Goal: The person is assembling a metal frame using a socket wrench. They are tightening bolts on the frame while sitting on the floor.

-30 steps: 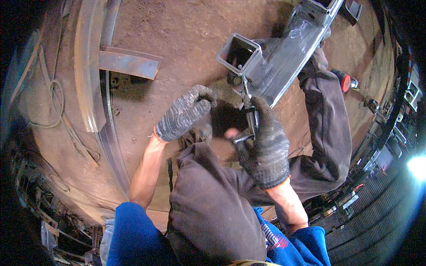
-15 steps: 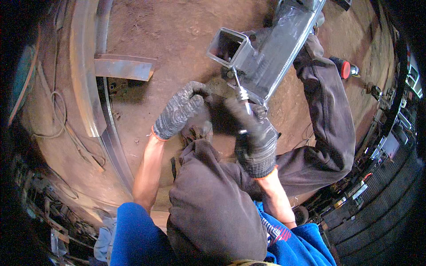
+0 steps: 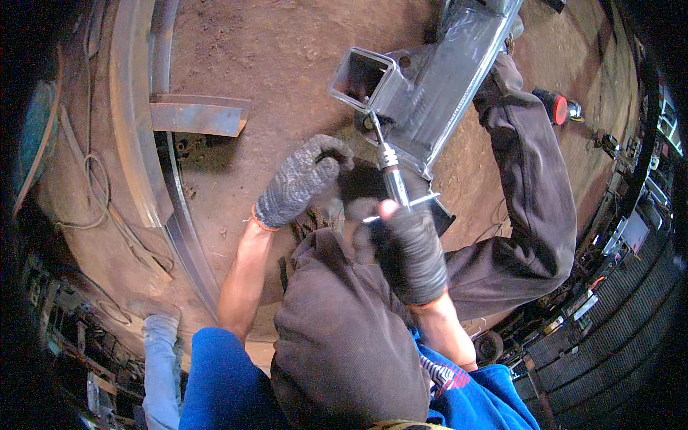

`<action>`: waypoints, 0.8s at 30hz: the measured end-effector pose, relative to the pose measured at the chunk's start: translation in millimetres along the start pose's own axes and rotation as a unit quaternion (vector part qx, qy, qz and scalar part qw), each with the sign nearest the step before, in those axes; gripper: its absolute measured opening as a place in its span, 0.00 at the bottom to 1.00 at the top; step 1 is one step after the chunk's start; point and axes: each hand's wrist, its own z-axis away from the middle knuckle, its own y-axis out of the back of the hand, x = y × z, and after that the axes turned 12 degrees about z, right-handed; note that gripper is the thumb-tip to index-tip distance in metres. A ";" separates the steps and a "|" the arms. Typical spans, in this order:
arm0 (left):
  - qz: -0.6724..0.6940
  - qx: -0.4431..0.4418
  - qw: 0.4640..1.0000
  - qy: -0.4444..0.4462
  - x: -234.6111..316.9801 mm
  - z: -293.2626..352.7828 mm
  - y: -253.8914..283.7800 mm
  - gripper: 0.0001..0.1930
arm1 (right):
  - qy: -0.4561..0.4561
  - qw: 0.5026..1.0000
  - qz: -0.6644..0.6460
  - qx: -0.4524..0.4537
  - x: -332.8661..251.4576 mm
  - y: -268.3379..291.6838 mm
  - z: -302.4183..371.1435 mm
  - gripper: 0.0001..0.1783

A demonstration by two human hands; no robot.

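My right hand [image 3: 412, 254], in a dark knit glove and slightly blurred, grips the crossbar end of a T-handle tap wrench [image 3: 393, 179]. The slim shank of the wrench reaches up to the edge of a grey steel square tube [image 3: 364, 77], whose open end faces me. This short tube joins a longer grey steel beam [image 3: 459, 86]. My left hand [image 3: 301, 179], in a grey knit glove, hovers apart from the wrench, left of it. Its fingers are curled in toward the thumb, and nothing shows in them.
Rusty curved steel strips [image 3: 132, 107] and a short bent plate [image 3: 201, 116] lie at the left, near a thin cable [image 3: 93, 179]. A red-faced cylindrical tool [image 3: 555, 109] lies at the right beyond my bent leg [image 3: 534, 172]. Another person's jeans leg [image 3: 162, 365] stands at lower left.
The wrench's crossbar has turned and now shows more fully. My right hand has shifted down a little, my left slightly to the right. A jeans leg has come further into view at lower left.
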 end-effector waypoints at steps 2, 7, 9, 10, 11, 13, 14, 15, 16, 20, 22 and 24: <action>0.022 -0.013 0.999 -0.021 6.1 -5.5 -11.0 0.12 | 0.257 0.882 0.379 0.110 1.1 -4.7 -4.0 0.27; 0.029 0.020 0.998 0.048 11.7 -20.4 -33.5 0.16 | 0.252 0.866 0.381 0.202 12.5 -2.2 11.6 0.35; 0.032 0.007 0.995 0.089 23.2 -24.9 -41.8 0.21 | 0.071 0.991 0.057 0.100 13.9 6.3 16.5 0.35; 0.075 0.005 0.994 0.075 21.5 -23.3 -41.8 0.20 | -0.079 0.982 -0.166 -0.041 6.2 19.7 16.0 0.34; 0.095 0.006 0.992 0.087 19.6 -23.3 -42.0 0.19 | -0.223 0.882 -0.376 -0.175 -1.7 26.7 14.6 0.33; 0.135 0.006 0.985 0.106 15.6 -24.0 -41.7 0.18 | -0.275 0.877 -0.373 -0.127 -18.8 8.2 11.7 0.36; 0.125 0.008 0.989 0.076 11.6 -25.6 -42.7 0.17 | -0.263 0.896 -0.346 -0.088 -23.2 0.1 11.0 0.35; 0.116 0.011 0.992 0.047 6.7 -27.9 -44.5 0.17 | -0.250 0.913 -0.318 -0.048 -24.9 -3.1 10.6 0.34; 0.106 0.013 0.994 0.018 5.6 -28.8 -45.3 0.16 | -0.220 0.939 -0.240 -0.111 -16.1 4.0 7.7 0.31; 0.124 0.018 0.988 0.088 17.5 -23.6 -45.2 0.16 | 0.198 0.873 0.420 0.148 -1.8 -4.6 0.7 0.17; 0.137 0.012 0.985 0.100 20.8 -24.1 -44.4 0.17 | 0.166 0.886 0.405 0.152 -0.3 0.1 4.1 0.18; 0.105 0.019 0.994 0.036 13.2 -25.8 -43.8 0.17 | 0.149 0.896 0.397 0.130 4.0 8.1 6.4 0.19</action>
